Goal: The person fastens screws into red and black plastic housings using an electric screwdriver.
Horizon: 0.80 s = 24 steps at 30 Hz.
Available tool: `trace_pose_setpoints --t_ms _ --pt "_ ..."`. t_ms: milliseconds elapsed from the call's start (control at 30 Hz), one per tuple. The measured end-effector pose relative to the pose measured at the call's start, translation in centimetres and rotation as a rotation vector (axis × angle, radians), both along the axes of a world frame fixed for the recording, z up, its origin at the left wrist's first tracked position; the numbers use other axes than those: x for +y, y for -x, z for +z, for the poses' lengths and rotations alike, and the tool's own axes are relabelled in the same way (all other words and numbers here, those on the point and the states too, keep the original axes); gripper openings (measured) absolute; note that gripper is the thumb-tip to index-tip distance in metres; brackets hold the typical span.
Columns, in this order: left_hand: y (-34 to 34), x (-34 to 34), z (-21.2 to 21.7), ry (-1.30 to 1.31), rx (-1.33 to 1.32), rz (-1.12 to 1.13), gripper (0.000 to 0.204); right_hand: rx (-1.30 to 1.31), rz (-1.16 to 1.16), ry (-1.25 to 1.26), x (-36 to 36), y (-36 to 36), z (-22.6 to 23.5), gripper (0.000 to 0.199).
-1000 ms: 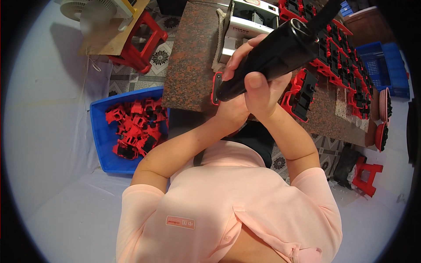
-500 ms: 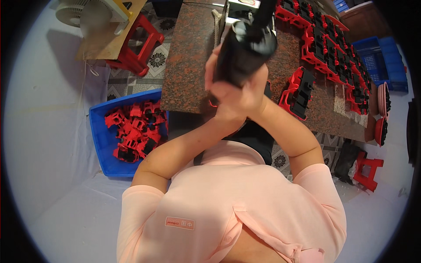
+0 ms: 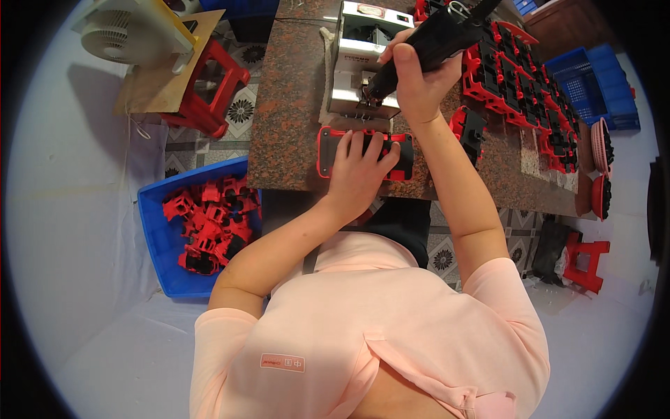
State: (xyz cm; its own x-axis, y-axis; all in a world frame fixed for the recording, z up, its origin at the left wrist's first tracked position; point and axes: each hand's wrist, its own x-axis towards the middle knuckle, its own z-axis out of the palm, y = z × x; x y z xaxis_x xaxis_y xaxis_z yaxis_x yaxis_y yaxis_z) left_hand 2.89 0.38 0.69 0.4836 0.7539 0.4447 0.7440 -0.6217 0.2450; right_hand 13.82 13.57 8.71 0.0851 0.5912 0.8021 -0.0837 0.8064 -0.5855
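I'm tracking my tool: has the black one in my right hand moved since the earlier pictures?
Yes: the black tool has moved away from you, its tip now at the front end of the white machine.

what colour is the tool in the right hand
The tool is black, best seen in the head view.

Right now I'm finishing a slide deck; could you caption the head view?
Left grip on a red-black plastic assembly, right grip holding a black electric screwdriver at a white screw feeder.

The pale pink shirt (image 3: 314,307) has short sleeves (image 3: 222,335).
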Motion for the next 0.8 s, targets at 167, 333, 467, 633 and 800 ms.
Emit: trace_pose_setpoints --t_ms 167,333,467,633,800 --pt "1.6 -0.1 -0.4 -0.080 0.033 0.064 0.049 -0.077 -0.054 0.006 -0.1 0.1 -0.7 0.023" --pt "4.0 -0.1 0.1 -0.009 0.030 0.130 0.058 0.031 0.137 0.273 1.3 -0.9 0.3 0.028" --pt "5.1 -0.1 -0.1 0.003 0.041 0.155 0.067 0.047 0.106 0.206 -2.3 -1.5 2.6 0.025" --pt "5.0 0.1 0.1 -0.001 0.026 0.161 0.065 -0.013 0.111 0.104 -4.0 -1.7 2.6 0.040" --pt "4.9 0.0 -0.1 -0.019 0.027 0.166 0.064 0.016 0.134 0.097 -4.1 -1.3 2.1 0.045"
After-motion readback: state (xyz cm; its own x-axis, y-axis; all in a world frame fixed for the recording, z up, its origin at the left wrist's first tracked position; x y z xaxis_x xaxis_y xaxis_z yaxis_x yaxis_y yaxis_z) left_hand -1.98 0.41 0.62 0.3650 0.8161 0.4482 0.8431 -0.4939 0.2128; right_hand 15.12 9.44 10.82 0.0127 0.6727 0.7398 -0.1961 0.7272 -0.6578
